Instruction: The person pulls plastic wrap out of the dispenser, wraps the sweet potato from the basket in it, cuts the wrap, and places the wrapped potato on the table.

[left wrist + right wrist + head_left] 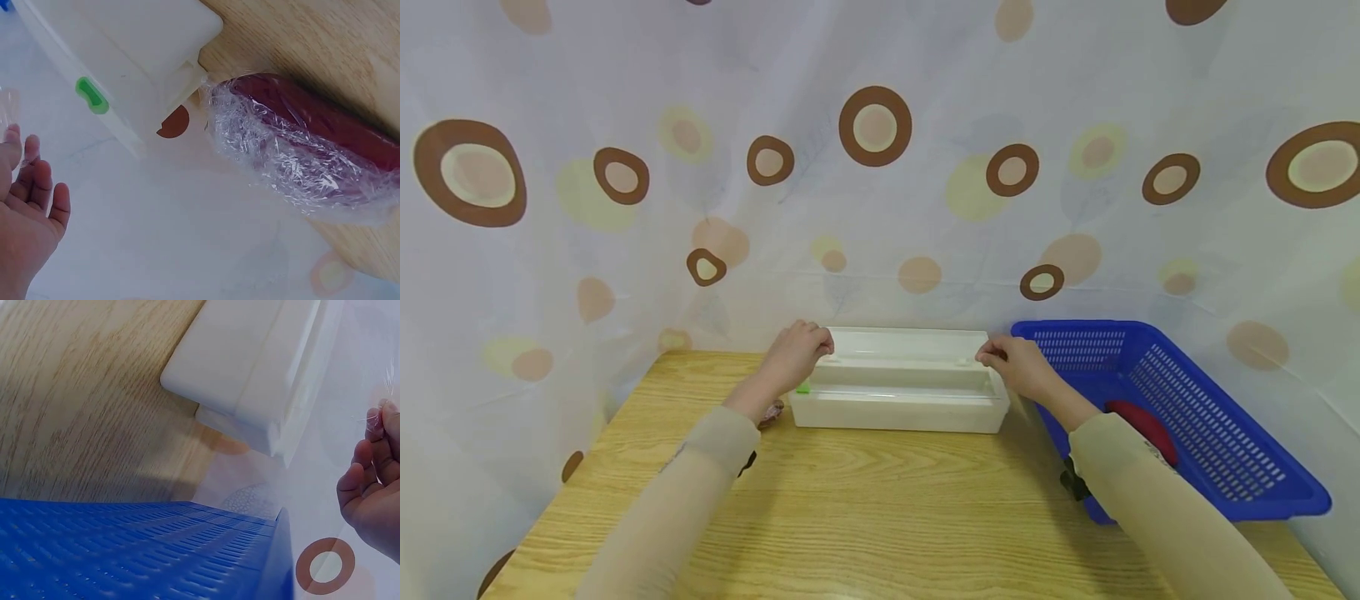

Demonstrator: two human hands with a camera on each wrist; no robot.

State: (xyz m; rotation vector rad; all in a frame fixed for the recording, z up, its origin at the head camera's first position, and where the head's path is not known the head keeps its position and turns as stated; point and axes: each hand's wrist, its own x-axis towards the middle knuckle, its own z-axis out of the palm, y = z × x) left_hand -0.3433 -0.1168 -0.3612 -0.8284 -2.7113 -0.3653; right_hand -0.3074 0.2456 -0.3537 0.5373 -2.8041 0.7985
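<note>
A white cling film dispenser (898,417) lies lengthwise near the wall, its lid (902,340) raised at the back. Above its left end, my left hand (793,357) pinches the clear cling film (7,103) between thumb and fingertips. My right hand (1022,367) pinches the film over the right end, where thin, shiny creases show in the right wrist view. The film between the hands is hardly visible from the head. A green slider (92,97) sits at the dispenser's left end. Beside that end lies a dark red, oblong thing (312,119) wrapped in film, mostly hidden behind my left wrist from above.
To the right, a blue plastic basket (1232,408) stands close to the dispenser, with a red, rounded thing (1142,423) inside, partly covered by my right forearm. A patterned curtain (880,217) hangs behind the wooden table (865,508).
</note>
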